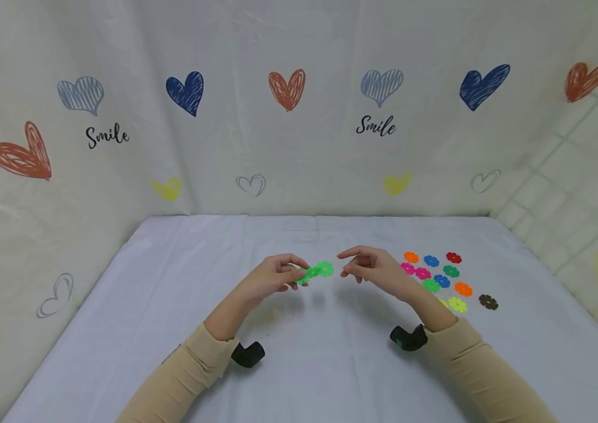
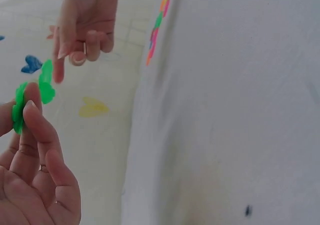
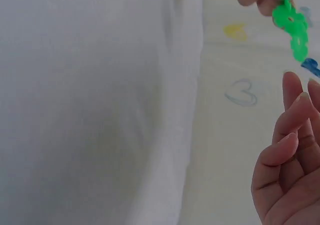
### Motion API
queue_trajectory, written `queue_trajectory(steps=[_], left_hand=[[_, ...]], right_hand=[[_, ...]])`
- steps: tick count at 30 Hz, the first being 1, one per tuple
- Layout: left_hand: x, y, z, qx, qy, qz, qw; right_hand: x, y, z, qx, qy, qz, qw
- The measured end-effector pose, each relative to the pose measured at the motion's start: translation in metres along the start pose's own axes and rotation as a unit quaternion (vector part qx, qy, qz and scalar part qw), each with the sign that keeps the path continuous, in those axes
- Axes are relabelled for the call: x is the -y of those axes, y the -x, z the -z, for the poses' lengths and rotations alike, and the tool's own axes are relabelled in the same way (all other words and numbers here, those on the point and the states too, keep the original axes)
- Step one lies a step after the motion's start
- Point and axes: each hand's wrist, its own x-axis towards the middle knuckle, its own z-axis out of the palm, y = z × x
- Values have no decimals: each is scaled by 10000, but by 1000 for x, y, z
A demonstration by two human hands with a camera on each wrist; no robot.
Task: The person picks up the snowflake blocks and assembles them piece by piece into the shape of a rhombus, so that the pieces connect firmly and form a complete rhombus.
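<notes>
My left hand [image 1: 269, 276] pinches a short chain of bright green flower-shaped plastic discs [image 1: 325, 268] between thumb and fingers, above the table. In the right wrist view the green discs [image 3: 290, 21] are linked at angles to one another, and the left fingertips partly cover one end. Just to the right of the chain is my right hand [image 1: 380, 271], apart from it. Its fingers are loosely bent, the index finger reaching out toward the discs, and nothing is in it. The left wrist view shows the right hand [image 2: 90, 22] beyond the discs too.
Several loose flower discs lie at the right of the white-covered table [image 1: 320, 376]: orange [image 1: 463, 289], blue, red, pink, green, yellow [image 1: 457, 304] and a dark brown disc [image 1: 488, 302] outermost. The right forearm partly covers some. A heart-printed cloth [image 1: 325, 153] hangs behind.
</notes>
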Motion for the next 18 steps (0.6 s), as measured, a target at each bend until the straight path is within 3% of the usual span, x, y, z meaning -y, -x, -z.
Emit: queue_trajectory(steps=[10, 14, 18], left_hand=[[1, 3, 5, -28, 72, -16, 10000], [2, 3, 7, 20, 31, 73, 10000], [2, 3, 7, 127, -79, 103, 9998]], right_hand=[[-17, 15, 48, -932, 802, -80, 9924], [-24, 20, 68, -1146, 1364, -557, 9824], [-34, 20, 86, -985, 1655, -1140, 9746]])
